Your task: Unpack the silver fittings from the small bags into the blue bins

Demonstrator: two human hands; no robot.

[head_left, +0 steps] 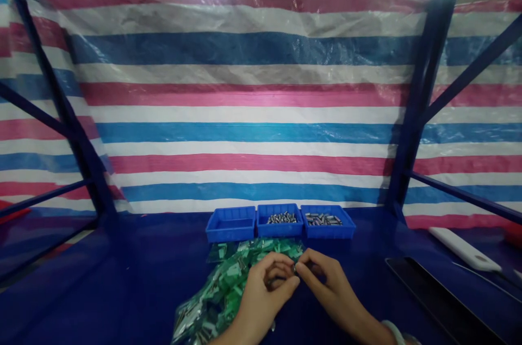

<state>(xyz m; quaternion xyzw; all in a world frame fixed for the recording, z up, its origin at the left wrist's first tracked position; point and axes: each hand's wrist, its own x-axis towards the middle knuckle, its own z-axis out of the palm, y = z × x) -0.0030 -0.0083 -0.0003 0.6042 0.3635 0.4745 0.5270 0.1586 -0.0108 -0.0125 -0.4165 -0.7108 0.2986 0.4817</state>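
My left hand [267,291] and my right hand [331,286] meet fingertip to fingertip just in front of the bins. Both are closed in a pinch around a tiny, dark, shiny piece [294,268], mostly hidden by the fingers and too small to name. Under and beside my left hand spreads a pile of small clear-and-green plastic bags [228,279], some with metal pieces inside. Beyond my hands, a blue bin [279,232] holds small metal parts [282,217], and the blue bin on its right [329,232] holds longer metal pins [323,219].
A third blue bin [230,234] stands at the left of the row. On the right of the blue tabletop [134,274] lie a flat black slab [438,299], a white elongated device [465,248] and a thin rod [489,282]. Blue metal posts [420,84] and striped sheeting [253,94] enclose the table.
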